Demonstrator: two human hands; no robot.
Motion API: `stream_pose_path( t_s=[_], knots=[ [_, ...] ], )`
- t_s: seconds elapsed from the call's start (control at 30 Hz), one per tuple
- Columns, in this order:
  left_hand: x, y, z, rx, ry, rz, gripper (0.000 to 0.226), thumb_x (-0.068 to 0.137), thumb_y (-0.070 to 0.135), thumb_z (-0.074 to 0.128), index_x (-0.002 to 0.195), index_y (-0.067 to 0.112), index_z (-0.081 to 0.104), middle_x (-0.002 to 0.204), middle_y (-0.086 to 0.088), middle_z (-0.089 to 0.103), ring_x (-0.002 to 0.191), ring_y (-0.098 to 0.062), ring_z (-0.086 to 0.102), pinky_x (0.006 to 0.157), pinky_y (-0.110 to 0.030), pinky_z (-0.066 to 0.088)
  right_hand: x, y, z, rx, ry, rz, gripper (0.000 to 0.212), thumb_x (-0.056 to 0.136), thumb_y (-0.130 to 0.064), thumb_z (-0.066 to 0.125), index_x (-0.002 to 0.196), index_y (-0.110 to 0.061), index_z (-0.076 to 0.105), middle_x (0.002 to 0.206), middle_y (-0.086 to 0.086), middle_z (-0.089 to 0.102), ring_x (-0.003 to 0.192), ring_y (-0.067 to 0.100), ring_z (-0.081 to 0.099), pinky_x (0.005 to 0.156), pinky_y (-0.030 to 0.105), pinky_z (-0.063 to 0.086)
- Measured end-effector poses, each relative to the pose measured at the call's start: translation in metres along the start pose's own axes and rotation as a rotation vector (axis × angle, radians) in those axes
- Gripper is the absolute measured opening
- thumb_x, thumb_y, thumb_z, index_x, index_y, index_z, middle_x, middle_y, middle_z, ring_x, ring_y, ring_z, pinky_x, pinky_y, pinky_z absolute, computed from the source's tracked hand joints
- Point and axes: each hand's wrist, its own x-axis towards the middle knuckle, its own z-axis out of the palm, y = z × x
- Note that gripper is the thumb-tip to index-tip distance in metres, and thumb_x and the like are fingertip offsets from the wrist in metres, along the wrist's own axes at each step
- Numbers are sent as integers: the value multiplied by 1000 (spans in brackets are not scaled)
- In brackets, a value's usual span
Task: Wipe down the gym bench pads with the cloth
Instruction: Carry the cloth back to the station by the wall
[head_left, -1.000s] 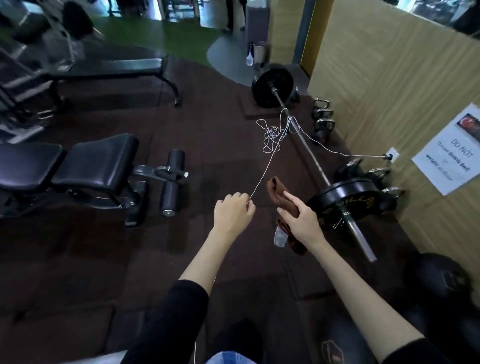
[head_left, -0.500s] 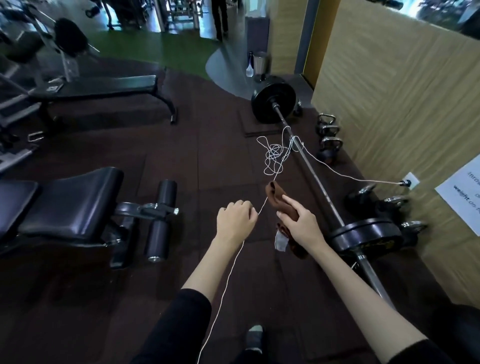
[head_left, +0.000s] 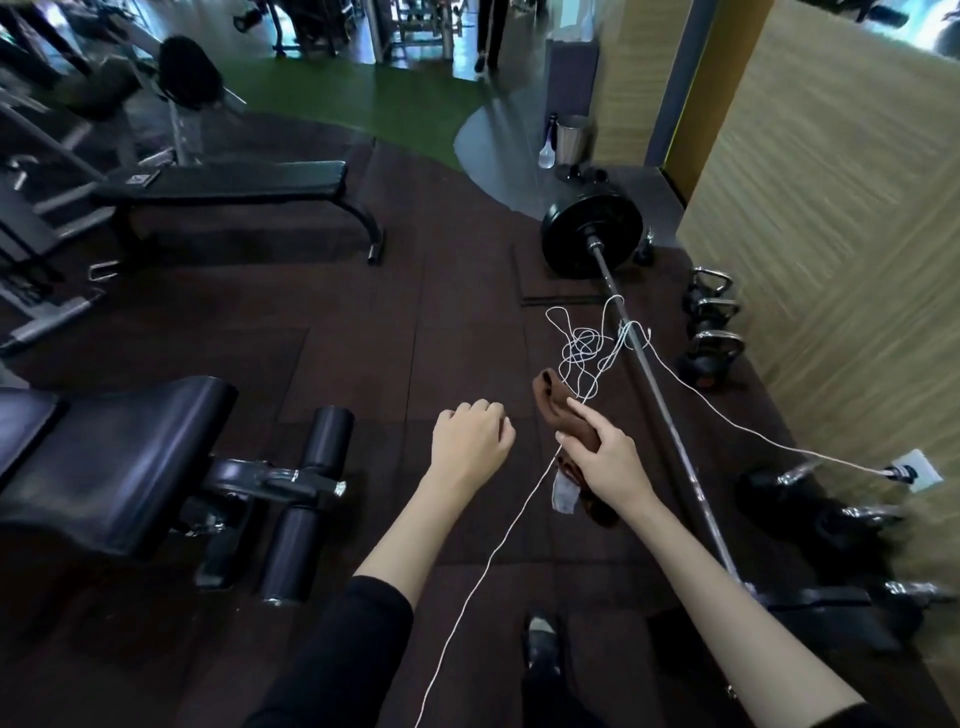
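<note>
Right fingers (head_left: 584, 413) grip cloth (head_left: 549, 397) above dark rubber floor (head_left: 415, 338), bench pad (head_left: 119, 457) left

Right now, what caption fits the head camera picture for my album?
Right hand holds a brown cloth, left hand curled, bench pad not yet wiped.

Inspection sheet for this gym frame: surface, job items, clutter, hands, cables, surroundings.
Surface: dark rubber floor tiles.
Job's things: brown cloth held in the air; adjustable bench pad at left, untouched; flat bench farther back.
Clutter: barbell on the floor at right; kettlebells and dumbbells along the wall.
Hands: right hand grips the cloth; left hand curled, holding nothing.
Cables: white cord tangled at the barbell, one run to a wall socket, another trailing toward the person's feet.
Surroundings: wood-panel wall, green turf, metal bin, spray bottle.
</note>
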Motion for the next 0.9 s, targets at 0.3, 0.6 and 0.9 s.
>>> stream_pose_path(
  t_s=[0.3, 0.6, 0.9],
  knots=[
    [125, -16, 47, 24, 26, -151, 36, 76, 32, 34, 60, 16, 62, 54, 2, 56, 48, -23, 55, 46, -26, 38, 159, -18, -17, -8, -74, -50, 49, 87, -17, 66, 134, -22, 53, 120, -8, 61, 109, 1, 53, 81, -3, 32],
    [240, -65, 94, 6, -193, -212, 21, 81, 29, 53, 79, 14, 67, 74, -2, 65, 69, -28, 62, 62, -33, 41, 302, -32, 9, 19, -146, -33, 49, 87, -19, 65, 133, -26, 52, 122, -8, 61, 110, 1, 55, 86, 0, 35],
    [414, -166, 148, 8, -245, -209, 25, 90, 31, 48, 102, 18, 64, 98, 1, 64, 92, -24, 59, 74, -33, 37, 490, -77, 59, 68, -121, -15, 50, 86, -21, 66, 133, -30, 52, 122, -8, 63, 110, 3, 58, 95, 18, 42]
  ],
)
